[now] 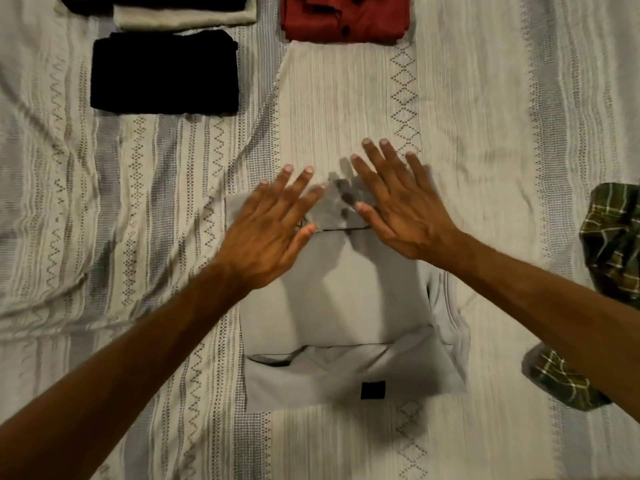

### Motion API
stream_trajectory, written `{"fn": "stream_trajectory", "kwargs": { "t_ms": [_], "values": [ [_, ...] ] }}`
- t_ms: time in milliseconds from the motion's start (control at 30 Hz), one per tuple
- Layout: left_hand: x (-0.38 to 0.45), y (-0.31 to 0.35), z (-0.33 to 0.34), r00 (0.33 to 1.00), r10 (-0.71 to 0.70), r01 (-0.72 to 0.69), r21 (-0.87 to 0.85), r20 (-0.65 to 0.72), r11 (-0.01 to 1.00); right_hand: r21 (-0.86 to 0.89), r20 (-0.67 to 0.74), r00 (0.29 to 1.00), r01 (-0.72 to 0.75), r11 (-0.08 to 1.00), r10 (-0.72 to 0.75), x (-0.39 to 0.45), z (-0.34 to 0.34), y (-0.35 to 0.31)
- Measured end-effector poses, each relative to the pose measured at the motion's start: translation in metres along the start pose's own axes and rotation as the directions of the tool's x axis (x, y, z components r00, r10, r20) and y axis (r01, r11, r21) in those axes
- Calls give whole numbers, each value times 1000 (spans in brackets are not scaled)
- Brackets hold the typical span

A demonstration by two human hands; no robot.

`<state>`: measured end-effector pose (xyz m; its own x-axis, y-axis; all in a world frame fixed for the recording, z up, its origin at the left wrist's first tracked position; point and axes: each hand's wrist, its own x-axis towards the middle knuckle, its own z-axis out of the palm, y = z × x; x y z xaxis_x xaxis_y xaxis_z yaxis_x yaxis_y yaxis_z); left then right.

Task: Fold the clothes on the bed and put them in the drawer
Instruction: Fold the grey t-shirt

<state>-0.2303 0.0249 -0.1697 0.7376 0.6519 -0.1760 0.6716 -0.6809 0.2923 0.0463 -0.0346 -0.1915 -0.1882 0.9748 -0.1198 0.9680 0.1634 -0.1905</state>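
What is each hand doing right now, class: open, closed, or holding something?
Left hand: open, fingers spread over the grey shirt.
Right hand: open, fingers spread, holding nothing.

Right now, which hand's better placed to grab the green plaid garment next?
Right hand. The green plaid garment lies unfolded at the bed's right edge, beside the right forearm; the left hand would have to cross the grey shirt.

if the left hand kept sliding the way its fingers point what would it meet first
Probably only bare bedspread past the grey shirt, then the folded red shirt near the far edge, though height above the fabric is unclear for the left hand.
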Motion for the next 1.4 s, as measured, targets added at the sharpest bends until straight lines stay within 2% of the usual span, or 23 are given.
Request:
{"fn": "stream_trajectory", "kwargs": {
  "t_ms": [100,167,300,367,433,533,633,733,800,867,933,1067,1233,1400],
  "values": [
    [5,1,30,993,2,-11,78,116,997,-29,139,990,18,999,-14,-2,28,14],
    [3,-6,40,996,-18,11,79,90,997,-12,156,988,-15,1000,16,-1,37,22],
    [2,-18,31,993,-111,120,-252,50,960,108,127,992,-22,994,8,7,26,30],
    [5,-32,20,987,-158,155,-184,-5,971,168,140,990,-26,986,2,16,10,40],
    [10,-46,12,980,-198,198,-56,-8,979,159,251,968,-53,986,11,28,-7,48],
    [23,-59,2,955,-280,285,-42,97,958,91,441,896,-93,992,44,44,-22,48],
    [44,-66,-13,927,-230,280,-136,297,950,104,534,844,-125,987,50,53,-29,41],
    [51,-63,-27,920,-102,176,-166,378,970,128,482,876,-77,989,5,42,-28,32],
    [40,-55,-31,942,-34,85,-140,333,987,90,364,930,12,996,-45,22,-26,25],
    [19,-46,-30,963,24,4,-103,269,995,-17,207,966,163,986,-156,-3,-21,18],
    [-5,-38,-27,966,90,-77,-63,241,995,-168,124,952,296,940,-278,-24,-16,14],
    [-43,-30,-7,954,238,-260,102,183,960,-344,139,913,407,846,-382,-58,-4,13],
    [-66,-32,12,965,225,-242,131,133,961,-415,178,916,401,817,-359,-81,6,15],
    [-86,-33,12,988,71,-81,67,140,994,-296,239,925,358,886,-294,-94,-5,7]
  ]
}}
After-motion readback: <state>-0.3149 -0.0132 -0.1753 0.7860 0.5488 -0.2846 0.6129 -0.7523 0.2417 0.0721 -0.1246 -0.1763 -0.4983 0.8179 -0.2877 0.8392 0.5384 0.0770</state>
